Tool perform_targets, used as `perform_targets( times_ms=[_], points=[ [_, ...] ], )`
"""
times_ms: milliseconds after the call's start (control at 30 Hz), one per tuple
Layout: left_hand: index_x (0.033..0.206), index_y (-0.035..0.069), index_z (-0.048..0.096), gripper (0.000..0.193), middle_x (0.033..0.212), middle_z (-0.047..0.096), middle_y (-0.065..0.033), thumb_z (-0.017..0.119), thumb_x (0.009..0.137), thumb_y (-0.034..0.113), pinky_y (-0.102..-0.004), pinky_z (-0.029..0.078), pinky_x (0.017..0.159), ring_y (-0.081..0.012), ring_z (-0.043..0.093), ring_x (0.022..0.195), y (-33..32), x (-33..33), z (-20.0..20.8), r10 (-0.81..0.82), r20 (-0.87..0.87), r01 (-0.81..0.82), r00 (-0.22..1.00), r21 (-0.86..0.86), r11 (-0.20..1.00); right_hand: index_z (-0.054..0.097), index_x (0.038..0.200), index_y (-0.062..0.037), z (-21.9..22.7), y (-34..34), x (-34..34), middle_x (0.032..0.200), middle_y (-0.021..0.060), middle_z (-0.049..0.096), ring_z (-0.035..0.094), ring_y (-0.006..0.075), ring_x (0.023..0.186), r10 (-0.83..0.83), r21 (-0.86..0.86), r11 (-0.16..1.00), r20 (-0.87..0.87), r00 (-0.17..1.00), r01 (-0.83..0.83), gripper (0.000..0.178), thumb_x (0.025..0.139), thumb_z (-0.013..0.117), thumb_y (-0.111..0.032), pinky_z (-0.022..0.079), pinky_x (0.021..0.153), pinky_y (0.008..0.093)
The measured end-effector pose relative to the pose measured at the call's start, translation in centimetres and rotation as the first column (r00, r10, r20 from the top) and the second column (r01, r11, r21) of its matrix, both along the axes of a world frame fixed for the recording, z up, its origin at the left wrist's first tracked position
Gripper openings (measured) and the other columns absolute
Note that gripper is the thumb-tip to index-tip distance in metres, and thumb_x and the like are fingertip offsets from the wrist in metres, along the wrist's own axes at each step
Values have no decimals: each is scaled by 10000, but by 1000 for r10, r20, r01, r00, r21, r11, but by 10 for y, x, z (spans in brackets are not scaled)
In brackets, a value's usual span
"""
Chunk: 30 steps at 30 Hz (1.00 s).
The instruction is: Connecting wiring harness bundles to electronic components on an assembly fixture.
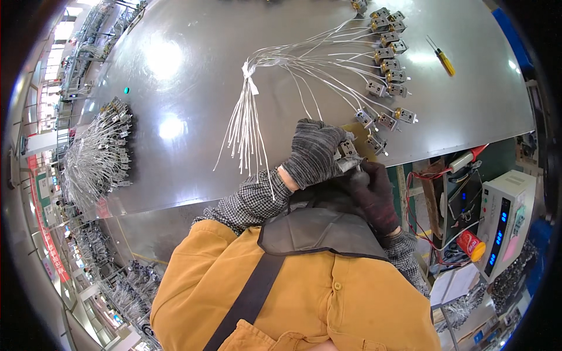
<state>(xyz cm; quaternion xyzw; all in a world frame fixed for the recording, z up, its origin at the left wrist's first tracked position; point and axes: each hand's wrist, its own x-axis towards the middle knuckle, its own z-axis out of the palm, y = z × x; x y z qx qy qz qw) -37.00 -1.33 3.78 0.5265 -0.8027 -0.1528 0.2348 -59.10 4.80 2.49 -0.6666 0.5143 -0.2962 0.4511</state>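
Note:
At the table's near edge, my left hand [316, 153], in a grey knitted glove, is closed around a small boxy metal component [349, 148] with holes in its face. My right hand [376, 198], in a dark maroon glove, is curled just below and right of it. Its fingertips come close to the component, and what they pinch is hidden. Beyond my hands, similar metal components [383, 54] stand in a loose column, each with white wires. These wires gather into a bundle [249, 70] tied with a white band, their loose ends fanning toward me.
A yellow-handled screwdriver [446, 63] lies on the metal table [193, 105] at the far right. On the left sits a heap of wired components [96, 155]. Below the right edge are a white instrument [508, 219] with blue digits, red leads [413, 193] and a red-yellow container [470, 245].

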Motion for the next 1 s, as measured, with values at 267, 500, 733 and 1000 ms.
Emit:
perform_targets(
  times_ms=[267,500,733,1000],
  points=[
    [1213,126,761,580,956,756,-118,902,770,473,-458,504,896,-333,703,869,-3,-3,5,9,-21,-9,1000,-4,1000,624,1281,-6,-6,10,-4,1146,190,708,705,368,1067,-320,562,827,500,805,-21,489,895,846,-209,591,906,444],
    [1307,48,712,616,1077,738,-177,879,837,410,-458,563,900,-346,719,948,2,17,30,-61,8,53,998,364,930,640,1243,22,-1,-4,-15,1126,201,712,706,374,1060,133,-80,989,66,989,-127,314,953,749,-33,585,927,442],
    [1326,22,684,562,1098,717,-183,889,863,265,-407,607,886,-332,732,966,11,15,-5,175,-451,62,875,463,884,669,1195,11,22,-37,1,1115,167,711,713,258,1031,-461,528,847,672,579,61,163,1043,649,-42,575,908,389],
    [1282,8,686,575,1091,710,-199,915,847,305,-411,602,873,-352,738,980,14,3,-23,72,-290,-3,954,233,972,688,1179,-3,27,-23,-13,1104,159,713,721,247,939,-86,79,994,79,993,80,173,1040,676,-107,567,872,370]
  ],
)
